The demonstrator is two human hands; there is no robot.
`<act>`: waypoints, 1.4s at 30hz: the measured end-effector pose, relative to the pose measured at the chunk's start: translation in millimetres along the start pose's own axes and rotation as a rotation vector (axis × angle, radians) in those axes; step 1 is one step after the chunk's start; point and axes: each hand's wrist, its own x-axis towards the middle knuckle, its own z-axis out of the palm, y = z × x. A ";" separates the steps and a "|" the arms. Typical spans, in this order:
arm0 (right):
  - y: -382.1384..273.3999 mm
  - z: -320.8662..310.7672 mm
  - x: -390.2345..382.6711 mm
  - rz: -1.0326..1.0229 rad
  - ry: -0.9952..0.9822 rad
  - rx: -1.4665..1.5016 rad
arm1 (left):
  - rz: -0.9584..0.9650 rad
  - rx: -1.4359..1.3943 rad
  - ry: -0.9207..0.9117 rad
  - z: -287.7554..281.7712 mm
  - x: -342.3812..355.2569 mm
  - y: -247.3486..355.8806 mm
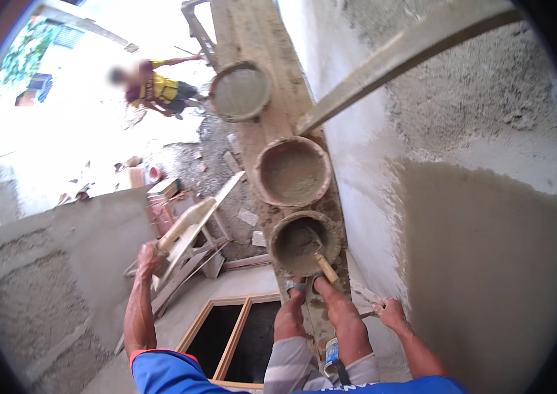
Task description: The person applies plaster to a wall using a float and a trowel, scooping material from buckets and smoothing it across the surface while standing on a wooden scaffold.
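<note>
Out to the left, my left hand point(152, 260) is closed on a long pale wooden board point(207, 209), which slants up and away. Low on the right, beside the wall, my right hand point(393, 314) grips a plastering trowel point(362, 291), its thin blade seen nearly edge-on. Wet grey plaster point(482, 262) covers the wall next to that hand. At my feet stands a round tub point(276, 253) of mortar, with a wooden-handled trowel point(326, 268) leaning in it. Beyond it sit a second mortar tub point(259, 172) and a third tub point(215, 92) of greyish mix.
I stand on a narrow plank scaffold point(252, 20). A wooden beam point(410, 59) slants from the planks to the right wall. Below left are a wooden window frame point(238, 335) and a low wall point(48, 262). Another person point(160, 88) stands below, far left.
</note>
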 end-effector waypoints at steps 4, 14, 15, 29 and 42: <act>-25.3 -3.3 -51.1 0.154 -0.087 -0.060 | -0.283 -1.306 -0.428 1.3 -148.8 -44.4; -255.1 -136.0 -179.0 -0.291 -0.561 1.713 | 0.084 -1.729 -0.823 -24.7 -301.0 146.1; -275.9 -146.5 -192.5 -0.331 -0.620 1.779 | 0.154 -1.712 -0.863 -38.2 -296.6 170.4; -178.1 -254.8 -501.5 -1.134 0.846 1.548 | 0.951 -1.085 -1.198 -137.3 -421.3 461.3; 85.1 -181.0 -800.9 0.243 2.678 0.899 | 0.827 -0.883 -1.441 -56.8 -534.2 508.7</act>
